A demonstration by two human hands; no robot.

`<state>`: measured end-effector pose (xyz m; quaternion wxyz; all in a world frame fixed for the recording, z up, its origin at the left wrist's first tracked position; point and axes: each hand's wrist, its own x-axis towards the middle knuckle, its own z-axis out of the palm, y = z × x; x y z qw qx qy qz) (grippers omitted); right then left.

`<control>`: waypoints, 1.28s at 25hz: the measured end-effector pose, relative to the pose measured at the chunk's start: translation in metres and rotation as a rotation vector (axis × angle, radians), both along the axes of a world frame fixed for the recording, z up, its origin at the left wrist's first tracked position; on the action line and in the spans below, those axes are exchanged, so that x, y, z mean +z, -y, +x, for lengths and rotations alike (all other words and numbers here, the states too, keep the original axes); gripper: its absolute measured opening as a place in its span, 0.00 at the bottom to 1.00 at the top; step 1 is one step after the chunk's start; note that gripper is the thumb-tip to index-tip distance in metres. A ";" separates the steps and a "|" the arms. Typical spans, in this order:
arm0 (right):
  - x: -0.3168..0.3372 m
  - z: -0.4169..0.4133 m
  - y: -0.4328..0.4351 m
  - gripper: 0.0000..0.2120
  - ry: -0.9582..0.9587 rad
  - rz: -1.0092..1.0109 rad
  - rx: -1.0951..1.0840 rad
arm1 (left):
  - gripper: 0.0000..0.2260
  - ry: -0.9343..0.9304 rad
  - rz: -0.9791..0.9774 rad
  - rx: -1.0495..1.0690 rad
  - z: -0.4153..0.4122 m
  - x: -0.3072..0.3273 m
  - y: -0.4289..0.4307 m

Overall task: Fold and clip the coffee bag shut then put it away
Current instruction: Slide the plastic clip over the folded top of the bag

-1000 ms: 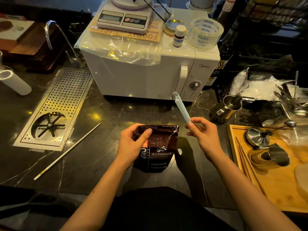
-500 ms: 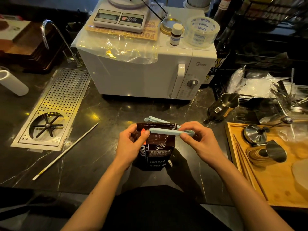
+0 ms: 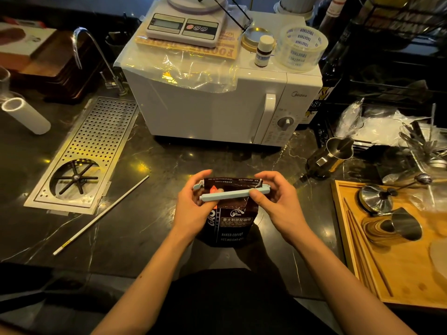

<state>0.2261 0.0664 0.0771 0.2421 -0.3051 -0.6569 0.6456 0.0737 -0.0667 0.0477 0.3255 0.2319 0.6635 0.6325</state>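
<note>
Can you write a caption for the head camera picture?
Two hands fit a clip over a coffee bag's folded top.

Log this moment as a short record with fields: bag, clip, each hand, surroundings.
bag: coffee bag upright on the dark counter, top folded over
clip: pale blue clip lying across the fold, one bar in front, one behind; not visibly snapped shut
left hand: left hand holds the bag's top and the clip's left end
right hand: right hand pinches the clip's right end
behind: microwave with a scale on top
right: wooden tray
</note>
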 end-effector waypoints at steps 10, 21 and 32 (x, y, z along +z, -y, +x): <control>-0.005 -0.013 0.015 0.14 -0.027 -0.009 -0.038 | 0.20 0.116 0.087 -0.001 -0.002 -0.005 0.000; -0.001 -0.018 0.014 0.14 -0.006 0.019 -0.093 | 0.20 -0.014 0.020 -0.132 -0.015 0.006 0.008; -0.006 -0.016 0.016 0.17 0.047 0.141 -0.106 | 0.10 -0.182 -0.067 -0.183 -0.042 0.020 0.028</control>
